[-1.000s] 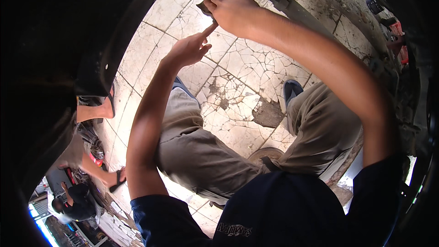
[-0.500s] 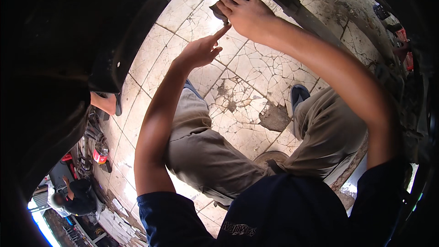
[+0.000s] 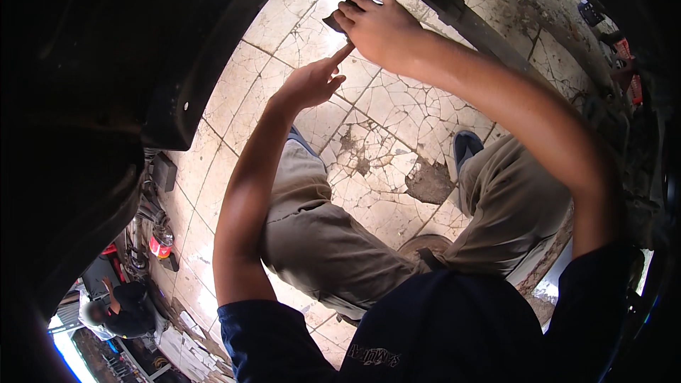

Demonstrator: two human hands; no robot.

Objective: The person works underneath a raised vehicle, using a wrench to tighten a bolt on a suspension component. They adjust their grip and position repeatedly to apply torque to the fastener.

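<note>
My right hand (image 3: 383,28) curls its fingers over a dark metal part (image 3: 332,23) at the top centre, beside a dark bar. Much of that part is hidden under the fingers, so its exact kind cannot be told. Just below, my left hand (image 3: 308,85) stretches its index finger up to the part's lower end, near the right palm. The left thumb stands apart and nothing shows in that hand.
A dark beam (image 3: 454,10) runs diagonally beyond my right arm. Black panels (image 3: 85,50) fill the left. Cracked tiles (image 3: 383,99) lie below. A bottle with a red label (image 3: 161,241) stands at lower left, near a seated person (image 3: 128,308). A red basket (image 3: 631,74) is far right.
Both hands stay at the dark part, shifted very slightly. The bare foot at the left has gone out of sight, and a dark block now shows there.
</note>
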